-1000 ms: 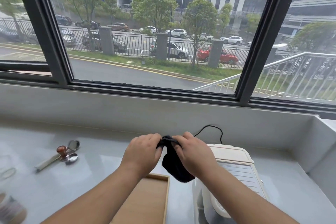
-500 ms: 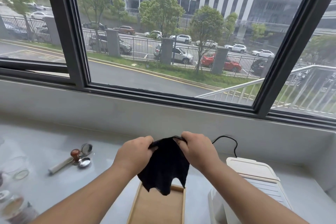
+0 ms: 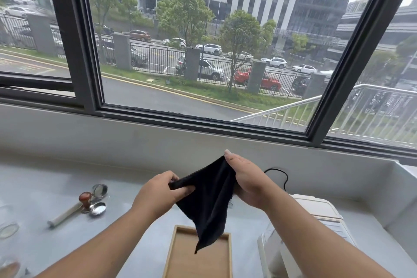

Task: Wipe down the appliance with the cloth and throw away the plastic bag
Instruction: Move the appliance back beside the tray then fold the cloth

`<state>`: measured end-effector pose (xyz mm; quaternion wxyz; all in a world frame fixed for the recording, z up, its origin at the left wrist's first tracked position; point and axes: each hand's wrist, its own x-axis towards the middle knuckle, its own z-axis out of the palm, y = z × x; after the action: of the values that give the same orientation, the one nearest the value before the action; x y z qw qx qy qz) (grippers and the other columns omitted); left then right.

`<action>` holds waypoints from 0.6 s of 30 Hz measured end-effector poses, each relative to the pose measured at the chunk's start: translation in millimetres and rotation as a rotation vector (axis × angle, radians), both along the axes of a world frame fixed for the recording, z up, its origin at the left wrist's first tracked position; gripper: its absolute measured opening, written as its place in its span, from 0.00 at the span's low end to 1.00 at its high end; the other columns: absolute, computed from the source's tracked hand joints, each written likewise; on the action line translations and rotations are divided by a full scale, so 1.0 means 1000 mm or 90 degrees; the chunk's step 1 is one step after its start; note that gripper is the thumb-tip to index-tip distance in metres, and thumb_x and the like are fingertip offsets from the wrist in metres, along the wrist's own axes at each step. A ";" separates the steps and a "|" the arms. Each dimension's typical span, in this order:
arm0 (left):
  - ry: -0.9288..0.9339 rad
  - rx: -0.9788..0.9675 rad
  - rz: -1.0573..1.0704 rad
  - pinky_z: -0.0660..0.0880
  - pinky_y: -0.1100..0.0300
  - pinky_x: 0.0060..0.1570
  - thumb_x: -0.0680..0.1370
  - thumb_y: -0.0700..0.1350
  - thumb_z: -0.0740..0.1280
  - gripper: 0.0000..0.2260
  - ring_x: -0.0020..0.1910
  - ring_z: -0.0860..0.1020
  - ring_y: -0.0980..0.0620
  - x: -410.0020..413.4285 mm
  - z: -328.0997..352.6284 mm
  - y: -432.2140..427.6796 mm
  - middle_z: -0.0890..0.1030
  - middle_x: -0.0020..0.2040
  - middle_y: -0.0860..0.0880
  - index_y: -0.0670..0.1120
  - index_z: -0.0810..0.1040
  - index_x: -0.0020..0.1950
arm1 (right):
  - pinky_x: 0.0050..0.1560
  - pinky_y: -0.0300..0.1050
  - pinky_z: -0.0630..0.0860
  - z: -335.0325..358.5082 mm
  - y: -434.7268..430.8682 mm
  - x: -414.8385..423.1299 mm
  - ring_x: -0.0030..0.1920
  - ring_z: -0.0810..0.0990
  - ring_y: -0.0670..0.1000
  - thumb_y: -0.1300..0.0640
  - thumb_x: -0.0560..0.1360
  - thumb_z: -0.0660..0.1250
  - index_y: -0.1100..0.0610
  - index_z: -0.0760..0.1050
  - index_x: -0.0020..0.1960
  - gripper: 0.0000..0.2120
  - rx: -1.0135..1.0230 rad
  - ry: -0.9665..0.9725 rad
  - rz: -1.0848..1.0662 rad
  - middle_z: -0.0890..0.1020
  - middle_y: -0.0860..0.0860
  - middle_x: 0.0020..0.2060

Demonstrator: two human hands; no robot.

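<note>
Two hands hold the black cloth (image 3: 209, 205) up above the surface (image 3: 56, 187), not yet on the appliance (image 3: 320, 209).
I see my left hand (image 3: 158, 194) pinching a bunched edge at mid-frame and my right hand (image 3: 248, 180) gripping the opposite edge slightly higher. The top edge runs lower-left to upper-right between them, and the rest hangs to a point over the wooden tray (image 3: 209, 264). The white appliance sits lower right, under my right forearm, so the right hand is nearer. I judge the wipe goes down and right. Plastic bag: can't make it out.
</note>
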<state>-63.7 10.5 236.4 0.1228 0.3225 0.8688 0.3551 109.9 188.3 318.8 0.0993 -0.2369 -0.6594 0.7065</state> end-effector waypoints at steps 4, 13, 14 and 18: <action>-0.219 0.074 -0.051 0.78 0.58 0.48 0.54 0.82 0.71 0.41 0.56 0.80 0.58 0.000 -0.006 -0.010 0.81 0.58 0.58 0.61 0.76 0.59 | 0.59 0.57 0.81 0.011 -0.004 -0.007 0.64 0.82 0.62 0.37 0.84 0.54 0.63 0.79 0.66 0.32 -0.112 0.032 0.012 0.83 0.62 0.63; -0.467 0.084 -0.281 0.69 0.50 0.71 0.72 0.73 0.72 0.27 0.68 0.77 0.62 0.010 -0.006 -0.011 0.82 0.66 0.60 0.61 0.79 0.66 | 0.73 0.61 0.70 0.023 -0.012 -0.022 0.69 0.77 0.65 0.37 0.84 0.55 0.68 0.75 0.70 0.36 -0.208 0.111 -0.003 0.77 0.67 0.68; -0.491 0.080 -0.301 0.69 0.52 0.67 0.73 0.72 0.72 0.21 0.64 0.78 0.64 0.012 -0.001 -0.011 0.84 0.62 0.61 0.63 0.82 0.60 | 0.71 0.60 0.72 0.024 -0.012 -0.022 0.69 0.77 0.65 0.37 0.84 0.55 0.68 0.75 0.70 0.35 -0.211 0.120 -0.006 0.77 0.67 0.68; -0.583 0.144 -0.306 0.70 0.49 0.67 0.74 0.63 0.77 0.20 0.65 0.82 0.52 0.014 0.010 -0.005 0.86 0.61 0.50 0.55 0.85 0.61 | 0.68 0.59 0.75 0.022 -0.009 -0.021 0.68 0.78 0.64 0.37 0.84 0.56 0.67 0.76 0.69 0.34 -0.235 0.163 -0.049 0.78 0.66 0.68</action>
<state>-49.4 5.7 246.4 0.5320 0.3357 0.5839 0.5132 88.8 179.3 340.5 0.1640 -0.1849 -0.4916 0.8350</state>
